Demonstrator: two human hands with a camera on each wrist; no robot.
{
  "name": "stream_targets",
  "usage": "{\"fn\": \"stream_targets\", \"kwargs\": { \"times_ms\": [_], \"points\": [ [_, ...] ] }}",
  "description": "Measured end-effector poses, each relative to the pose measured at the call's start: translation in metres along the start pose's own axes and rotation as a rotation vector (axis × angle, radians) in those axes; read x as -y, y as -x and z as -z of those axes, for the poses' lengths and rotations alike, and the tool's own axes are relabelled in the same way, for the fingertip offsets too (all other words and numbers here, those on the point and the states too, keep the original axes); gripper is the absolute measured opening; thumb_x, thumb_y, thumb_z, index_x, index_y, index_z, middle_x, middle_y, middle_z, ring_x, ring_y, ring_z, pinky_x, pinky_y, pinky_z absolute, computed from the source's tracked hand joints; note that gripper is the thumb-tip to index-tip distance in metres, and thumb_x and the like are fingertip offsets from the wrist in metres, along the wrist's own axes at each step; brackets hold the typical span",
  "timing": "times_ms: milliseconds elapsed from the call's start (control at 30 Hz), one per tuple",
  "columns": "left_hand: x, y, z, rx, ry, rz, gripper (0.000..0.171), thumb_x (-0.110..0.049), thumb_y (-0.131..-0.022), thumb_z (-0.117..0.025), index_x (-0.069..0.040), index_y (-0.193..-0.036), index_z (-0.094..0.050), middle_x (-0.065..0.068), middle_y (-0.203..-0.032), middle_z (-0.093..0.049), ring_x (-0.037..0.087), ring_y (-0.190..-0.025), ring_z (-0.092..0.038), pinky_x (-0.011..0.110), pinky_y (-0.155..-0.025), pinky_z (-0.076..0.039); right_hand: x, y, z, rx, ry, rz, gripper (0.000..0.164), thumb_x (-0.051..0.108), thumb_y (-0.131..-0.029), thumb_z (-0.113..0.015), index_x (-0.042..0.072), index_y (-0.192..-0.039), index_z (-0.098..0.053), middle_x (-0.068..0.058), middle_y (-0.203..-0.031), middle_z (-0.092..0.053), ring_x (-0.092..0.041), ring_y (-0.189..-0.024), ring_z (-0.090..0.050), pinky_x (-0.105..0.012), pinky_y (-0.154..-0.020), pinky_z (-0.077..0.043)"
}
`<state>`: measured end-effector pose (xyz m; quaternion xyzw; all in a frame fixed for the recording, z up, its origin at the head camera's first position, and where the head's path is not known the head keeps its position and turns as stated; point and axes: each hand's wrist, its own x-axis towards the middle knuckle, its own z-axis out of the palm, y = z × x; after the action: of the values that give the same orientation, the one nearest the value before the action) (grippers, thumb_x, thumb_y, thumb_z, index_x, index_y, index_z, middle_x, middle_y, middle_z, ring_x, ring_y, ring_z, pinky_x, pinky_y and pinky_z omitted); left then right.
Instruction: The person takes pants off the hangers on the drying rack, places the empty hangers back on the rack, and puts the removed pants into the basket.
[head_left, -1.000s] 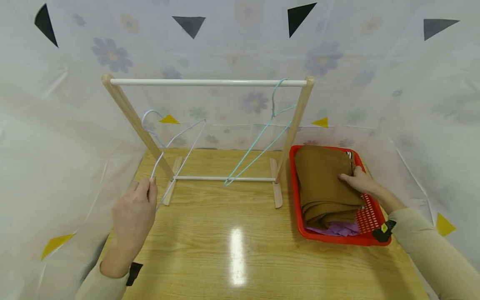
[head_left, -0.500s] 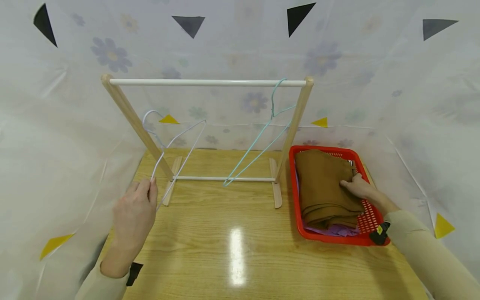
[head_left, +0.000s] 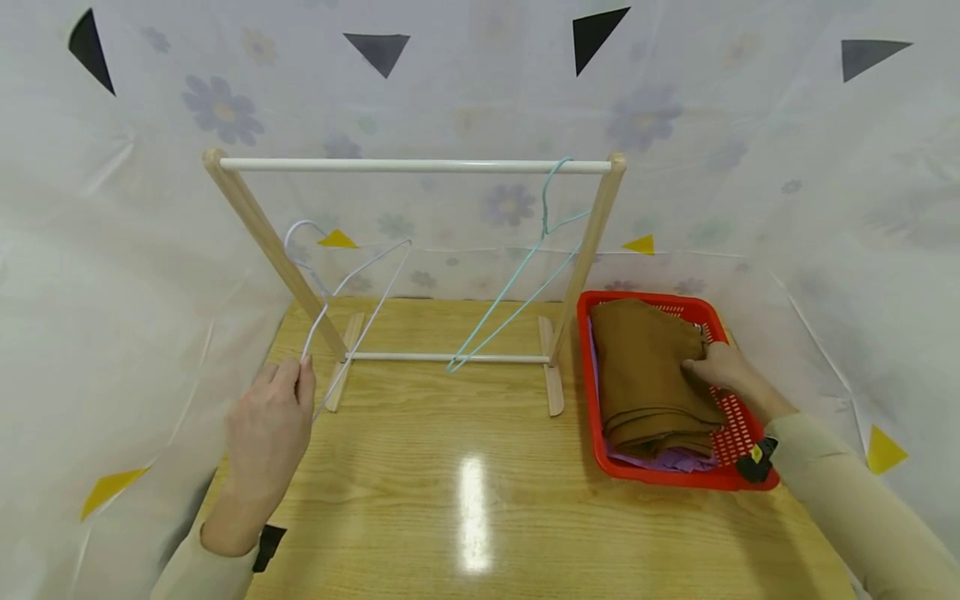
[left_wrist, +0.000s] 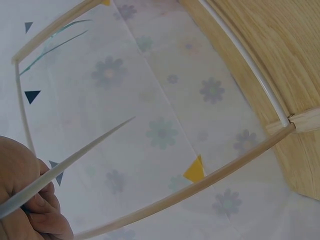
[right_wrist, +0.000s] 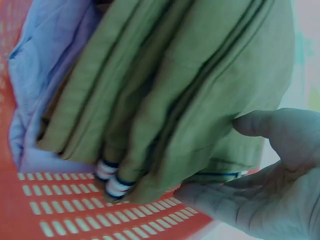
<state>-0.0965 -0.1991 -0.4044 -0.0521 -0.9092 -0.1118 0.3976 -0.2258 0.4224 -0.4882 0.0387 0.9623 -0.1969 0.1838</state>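
Observation:
My left hand (head_left: 270, 417) grips a pale lilac wire hanger (head_left: 360, 271) by its near end, holding it up in front of the rack's left post. In the left wrist view the curled fingers (left_wrist: 45, 215) wrap the wire. On the right, my right hand (head_left: 726, 371) pinches the right edge of a folded brown garment (head_left: 652, 358) between thumb and fingers. That garment lies in a red basket (head_left: 588, 392) on top of a purple cloth (head_left: 675, 461). From the right wrist, several brown folds and small striped trim (right_wrist: 117, 186) show beside the purple cloth.
A clothes rack with wooden posts (head_left: 588, 258) and a white top bar (head_left: 420, 166) stands at the back of the wooden table (head_left: 390, 492). A mint wire hanger (head_left: 498, 296) hangs near the bar's right end. A patterned sheet (head_left: 465, 92) surrounds the table.
The brown garment's far edge has shifted toward me within the basket, uncovering some of the rear rim area and purple cloth at the left. My left hand and the lilac hanger have stayed put.

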Motion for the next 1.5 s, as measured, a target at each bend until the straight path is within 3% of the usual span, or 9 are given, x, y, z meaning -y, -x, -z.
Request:
{"fn": "stream_targets", "kwargs": {
  "times_ms": [167,267,400,500,567,767,967,1133,1500],
  "points": [
    [-0.001,0.0,0.001,0.007,-0.01,-0.004,0.041,-0.019,-0.1,-0.052,-0.008,-0.061,-0.041,0.004,-0.052,-0.03,0.009,-0.041,-0.018,0.022,-0.038,-0.014,0.006,0.003,0.01,-0.049,0.051,0.011,0.039,0.038,-0.092,-0.055,0.006,-0.07,-0.048,-0.003,-0.063,-0.044,-0.021,-0.056,-0.049,-0.032,-0.049,-0.04],
    [-0.001,-0.001,0.001,0.008,-0.017,-0.006,0.041,-0.019,-0.1,-0.052,-0.008,-0.062,-0.041,0.004,-0.051,-0.031,0.009,-0.041,-0.018,0.022,-0.037,-0.015,0.013,0.005,0.015,-0.115,0.087,0.042,0.04,0.038,-0.093,-0.055,0.009,-0.067,-0.045,-0.001,-0.061,-0.04,-0.019,-0.055,-0.043,-0.031,-0.049,-0.034],
    [-0.003,-0.002,0.001,0.006,-0.011,-0.006,0.041,-0.019,-0.1,-0.052,-0.008,-0.061,-0.042,0.003,-0.051,-0.03,0.009,-0.04,-0.018,0.022,-0.038,-0.014,0.025,0.01,0.02,-0.195,0.11,0.065,0.047,0.042,-0.094,-0.054,-0.004,-0.085,-0.055,-0.015,-0.069,-0.051,-0.028,-0.06,-0.051,-0.036,-0.051,-0.039],
    [-0.004,-0.002,0.001,0.003,-0.009,-0.004,0.041,-0.02,-0.1,-0.052,-0.008,-0.062,-0.043,0.004,-0.051,-0.032,0.009,-0.041,-0.018,0.022,-0.038,-0.015,0.036,0.015,0.026,-0.271,0.116,0.065,0.066,0.052,-0.094,-0.05,-0.01,-0.114,-0.054,-0.03,-0.1,-0.061,-0.042,-0.081,-0.06,-0.046,-0.06,-0.048],
    [-0.004,-0.003,0.001,0.001,-0.01,-0.005,0.04,-0.02,-0.1,-0.052,-0.007,-0.062,-0.044,0.004,-0.052,-0.033,0.009,-0.041,-0.018,0.022,-0.038,-0.015,0.045,0.018,0.031,-0.339,0.114,0.07,0.074,0.059,-0.092,-0.048,-0.008,-0.124,-0.051,-0.032,-0.117,-0.059,-0.044,-0.091,-0.061,-0.05,-0.064,-0.05],
    [-0.005,-0.003,0.0,-0.006,-0.008,-0.01,0.039,-0.02,-0.099,-0.053,-0.006,-0.064,-0.047,0.006,-0.052,-0.036,0.009,-0.041,-0.019,0.022,-0.038,-0.016,0.078,0.03,0.043,-0.52,0.099,0.105,0.075,0.067,-0.091,-0.043,0.001,-0.123,-0.056,-0.025,-0.108,-0.066,-0.036,-0.08,-0.063,-0.043,-0.054,-0.045],
    [-0.006,-0.004,0.0,-0.013,-0.011,-0.016,0.039,-0.02,-0.099,-0.054,-0.006,-0.063,-0.046,0.007,-0.052,-0.036,0.009,-0.041,-0.019,0.023,-0.038,-0.016,0.116,0.043,0.05,-0.607,0.096,0.16,0.076,0.07,-0.091,-0.038,0.005,-0.125,-0.056,-0.021,-0.108,-0.068,-0.036,-0.087,-0.064,-0.053,-0.064,-0.047],
    [-0.006,-0.004,0.0,-0.014,-0.004,-0.018,0.038,-0.019,-0.099,-0.053,-0.006,-0.064,-0.046,0.007,-0.052,-0.036,0.01,-0.041,-0.02,0.023,-0.038,-0.016,0.144,0.05,0.047,-0.665,0.06,0.233,0.072,0.066,-0.092,-0.042,0.005,-0.125,-0.056,-0.02,-0.107,-0.068,-0.036,-0.088,-0.064,-0.053,-0.071,-0.048],
    [-0.005,-0.003,0.001,0.006,0.01,-0.021,0.037,-0.017,-0.1,-0.052,-0.005,-0.065,-0.045,0.005,-0.052,-0.033,0.009,-0.042,-0.019,0.021,-0.038,-0.015,0.174,0.035,0.029,-1.006,0.163,0.461,0.053,0.052,-0.09,-0.058,0.001,-0.106,-0.063,-0.018,-0.092,-0.067,-0.037,-0.076,-0.061,-0.048,-0.062,-0.048]
  ]
}}
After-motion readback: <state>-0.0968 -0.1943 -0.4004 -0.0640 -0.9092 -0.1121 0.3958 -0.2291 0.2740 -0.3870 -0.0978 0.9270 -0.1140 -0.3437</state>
